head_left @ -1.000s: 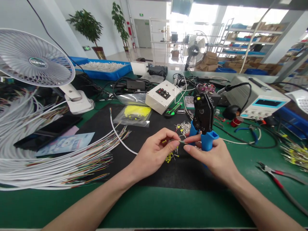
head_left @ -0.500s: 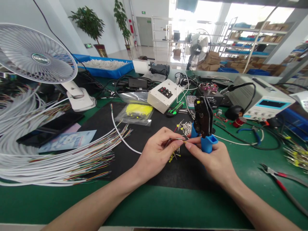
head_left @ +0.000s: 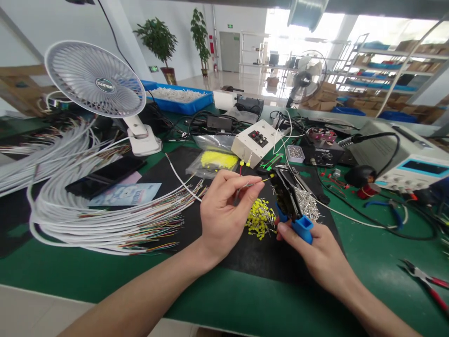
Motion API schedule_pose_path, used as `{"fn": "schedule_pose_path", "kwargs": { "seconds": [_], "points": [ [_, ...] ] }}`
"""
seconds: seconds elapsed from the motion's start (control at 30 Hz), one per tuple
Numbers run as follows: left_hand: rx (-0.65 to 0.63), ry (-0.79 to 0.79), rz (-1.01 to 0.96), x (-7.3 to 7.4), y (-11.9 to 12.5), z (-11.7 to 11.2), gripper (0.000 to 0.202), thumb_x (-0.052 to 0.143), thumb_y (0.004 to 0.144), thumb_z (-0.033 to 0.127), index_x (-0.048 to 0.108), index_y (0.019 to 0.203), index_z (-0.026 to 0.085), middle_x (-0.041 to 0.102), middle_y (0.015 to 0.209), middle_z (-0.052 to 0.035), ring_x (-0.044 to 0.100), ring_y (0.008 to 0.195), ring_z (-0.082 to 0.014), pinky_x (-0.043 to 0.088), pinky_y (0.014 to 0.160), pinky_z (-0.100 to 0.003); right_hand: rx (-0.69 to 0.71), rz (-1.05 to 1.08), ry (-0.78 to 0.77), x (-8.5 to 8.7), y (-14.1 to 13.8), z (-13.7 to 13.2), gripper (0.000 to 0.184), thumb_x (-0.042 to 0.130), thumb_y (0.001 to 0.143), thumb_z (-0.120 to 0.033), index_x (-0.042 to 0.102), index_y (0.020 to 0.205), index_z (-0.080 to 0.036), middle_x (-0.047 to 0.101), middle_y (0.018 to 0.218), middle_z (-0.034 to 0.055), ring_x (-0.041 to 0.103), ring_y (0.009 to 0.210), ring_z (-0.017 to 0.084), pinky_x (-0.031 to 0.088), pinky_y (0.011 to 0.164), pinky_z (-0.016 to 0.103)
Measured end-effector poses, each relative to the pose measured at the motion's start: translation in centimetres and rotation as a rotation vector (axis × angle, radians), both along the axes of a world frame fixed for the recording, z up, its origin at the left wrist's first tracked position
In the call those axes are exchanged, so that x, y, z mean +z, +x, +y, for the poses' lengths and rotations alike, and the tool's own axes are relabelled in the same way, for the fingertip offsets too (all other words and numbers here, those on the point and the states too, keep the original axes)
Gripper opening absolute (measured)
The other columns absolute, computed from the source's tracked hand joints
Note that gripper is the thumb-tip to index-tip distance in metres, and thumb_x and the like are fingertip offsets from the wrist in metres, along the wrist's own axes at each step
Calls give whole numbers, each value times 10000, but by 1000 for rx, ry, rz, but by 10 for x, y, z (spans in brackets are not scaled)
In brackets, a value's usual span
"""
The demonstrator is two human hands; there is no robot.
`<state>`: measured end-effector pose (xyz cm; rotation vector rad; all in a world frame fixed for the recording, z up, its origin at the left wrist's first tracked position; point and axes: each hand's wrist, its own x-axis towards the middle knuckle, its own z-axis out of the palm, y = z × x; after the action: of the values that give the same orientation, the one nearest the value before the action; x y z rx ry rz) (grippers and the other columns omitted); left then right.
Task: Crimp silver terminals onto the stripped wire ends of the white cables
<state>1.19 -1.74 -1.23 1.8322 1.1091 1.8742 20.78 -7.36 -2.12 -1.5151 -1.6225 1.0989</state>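
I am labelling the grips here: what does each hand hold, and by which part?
The left hand pinches a thin wire near one end. The right hand holds the crimping pliers by their blue handles.

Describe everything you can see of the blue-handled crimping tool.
The crimping tool has a black, metal-looking head and blue, seemingly plastic handle sleeves, one with an open square end. It leans with its head pointing away, over the black mat. The right hand grips its handles; yellow parts lie beside it.
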Motion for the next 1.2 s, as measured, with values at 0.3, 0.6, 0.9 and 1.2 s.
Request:
{"fn": "schedule_pose_path", "kwargs": {
  "seconds": [0.3, 0.6, 0.9, 1.2],
  "points": [
    [4, 12, 1, 1, 1, -2, 112, 740, 890, 155, 762, 992, 195, 608, 853, -4, 572, 727, -96, 469, 624, -233, 1, 9, 2, 1, -4, -2, 408, 621, 927, -572, 618, 761, -198, 603, 735, -1, 521, 696, 167, 395, 672, 311],
    [17, 4, 2, 1, 1, -3, 109, 740, 892, 173, 765, 993, 206, 616, 854, -7, 579, 737, -102, 482, 637, -235, -3, 15, -19, -1, 0, -2, 420, 606, 930, -586, 609, 762, -201, 600, 743, -2, 498, 708, 171, 381, 682, 316],
    [43, -1, 14, 1, 2, -3, 91, 736, 899, 201, 769, 984, 210, 610, 835, -1, 558, 706, -96, 484, 627, -231, 9, 30, 2, -2, -2, -1, 408, 620, 930, -561, 581, 741, -202, 552, 718, -12, 478, 695, 161, 376, 671, 303],
    [19, -64, 14, 1, 2, -3, 91, 719, 914, 219, 772, 989, 214, 624, 836, -5, 558, 707, -106, 486, 630, -244, 24, 77, -29, -5, 1, -1, 351, 621, 936, -546, 672, 892, -201, 619, 803, -5, 502, 750, 174, 385, 704, 305]
  ]
}}
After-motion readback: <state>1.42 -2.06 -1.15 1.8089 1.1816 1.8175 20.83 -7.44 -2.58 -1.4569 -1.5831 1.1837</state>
